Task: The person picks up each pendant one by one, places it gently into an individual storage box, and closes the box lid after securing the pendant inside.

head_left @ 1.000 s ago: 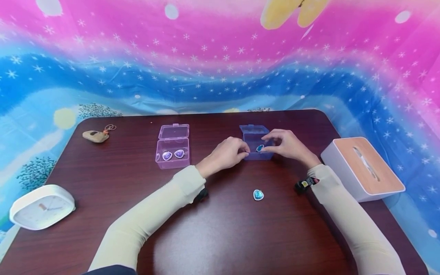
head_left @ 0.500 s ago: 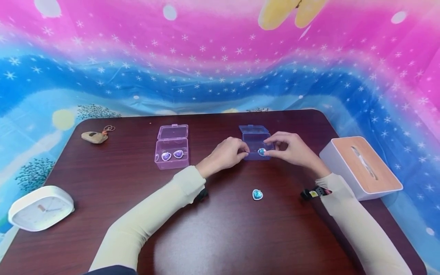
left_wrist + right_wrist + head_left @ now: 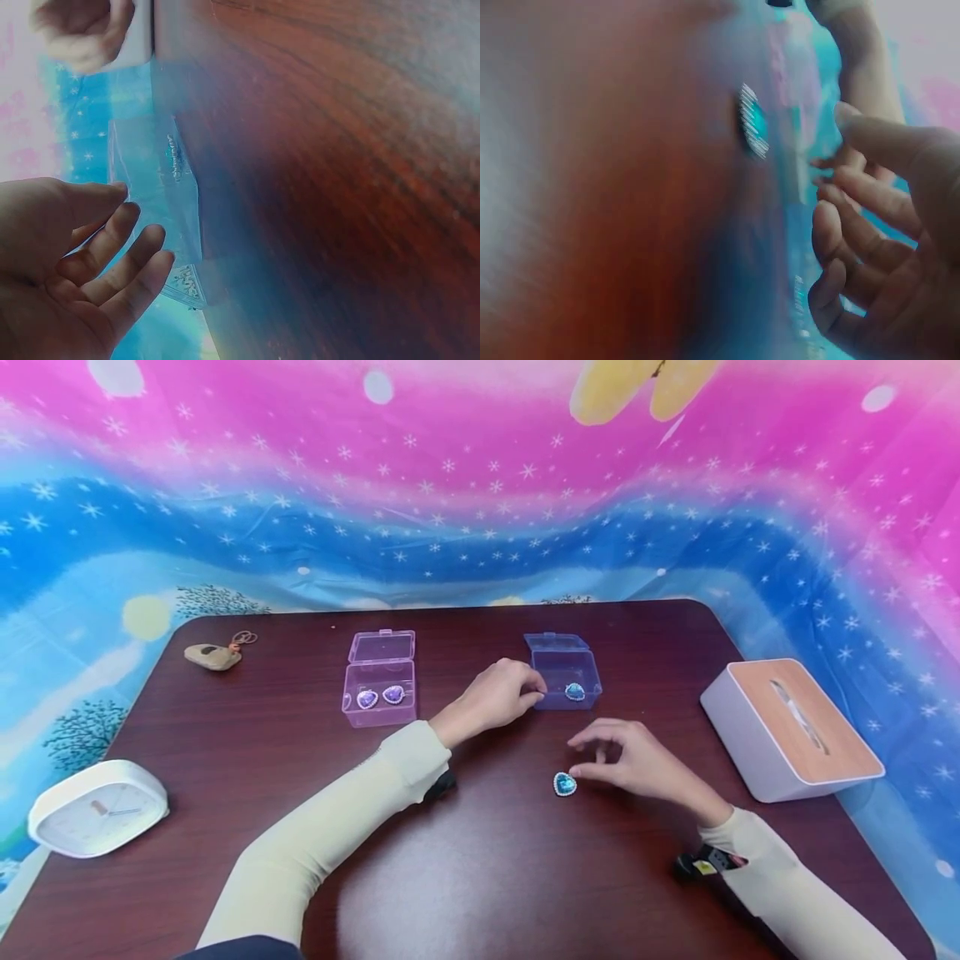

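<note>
Right hand just beside a blue heart gem on the table

Seen from above, a person's right hand (image 3: 639, 763) hovers over a dark wooden table (image 3: 450, 852). Its thumb and fingers are spread, with nothing between them. A blue heart gem (image 3: 565, 784) with a white beaded rim lies on the table just left of the thumb tip and slightly nearer the person. The heart looks about as wide as it is long, so no clear long axis shows. The right hand is the nearer one; the left hand (image 3: 497, 695) is farther off, at the left side of a clear blue box (image 3: 562, 665) whose lid is tipped back. Whether its fingers pinch the wall or merely touch it, I cannot tell. A second blue gem (image 3: 574, 692) sits inside that box, near its front right.

To the left, a pink-purple box (image 3: 378, 719), also with its lid back, holds two purple heart gems (image 3: 367, 699). A tissue box (image 3: 750, 735) stands at the right and a white clock (image 3: 101, 808) at the left.

The right wrist view, though blurred, shows the loose gem nearly edge-on, with a gap between it and the fingers. The left wrist view shows the left thumb and forefinger tips close together beside the blue box.
</note>
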`<state>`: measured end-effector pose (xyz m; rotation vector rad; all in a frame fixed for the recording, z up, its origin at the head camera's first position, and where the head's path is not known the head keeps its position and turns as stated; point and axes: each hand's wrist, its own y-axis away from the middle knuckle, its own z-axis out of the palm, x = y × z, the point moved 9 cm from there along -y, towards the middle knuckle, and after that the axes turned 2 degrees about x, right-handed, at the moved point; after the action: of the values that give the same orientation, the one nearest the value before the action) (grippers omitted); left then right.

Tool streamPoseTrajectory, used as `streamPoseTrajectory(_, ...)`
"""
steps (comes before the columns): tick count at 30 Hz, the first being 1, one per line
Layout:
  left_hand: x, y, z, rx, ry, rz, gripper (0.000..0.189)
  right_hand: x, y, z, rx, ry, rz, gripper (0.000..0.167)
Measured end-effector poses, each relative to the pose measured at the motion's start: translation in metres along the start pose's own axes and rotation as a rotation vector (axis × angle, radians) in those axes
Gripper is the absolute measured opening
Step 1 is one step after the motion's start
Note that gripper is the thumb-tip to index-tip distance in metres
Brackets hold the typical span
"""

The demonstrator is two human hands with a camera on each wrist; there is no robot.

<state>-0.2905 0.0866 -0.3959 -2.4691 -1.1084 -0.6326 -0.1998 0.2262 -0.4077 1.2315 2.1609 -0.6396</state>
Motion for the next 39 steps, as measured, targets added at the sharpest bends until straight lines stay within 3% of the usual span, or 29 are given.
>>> streamPoseTrajectory(7,-0.001,0.0,0.0,0.005,0.009,-0.004,0.019,0.001,0.02,0.026,0.025,0.029,0.098,0.036)
streamPoseTrajectory(13,-0.001,0.001,0.0,0.009,0.013,-0.011,0.019,-0.006,0.025,0.03,0.119,0.223,0.179,0.04)
streamPoseTrajectory(18,-0.001,0.002,0.001,0.004,0.015,-0.015,0.02,-0.008,0.025,0.033,0.132,0.324,0.221,0.034)
streamPoseTrajectory(33,-0.004,0.002,0.002,0.009,0.018,-0.016,0.019,-0.004,0.018,0.032,0.012,0.122,0.153,0.029)
streamPoseTrajectory(39,-0.002,0.001,0.002,0.002,0.022,-0.014,0.019,-0.001,-0.004,-0.002,0.083,0.066,0.155,0.032)
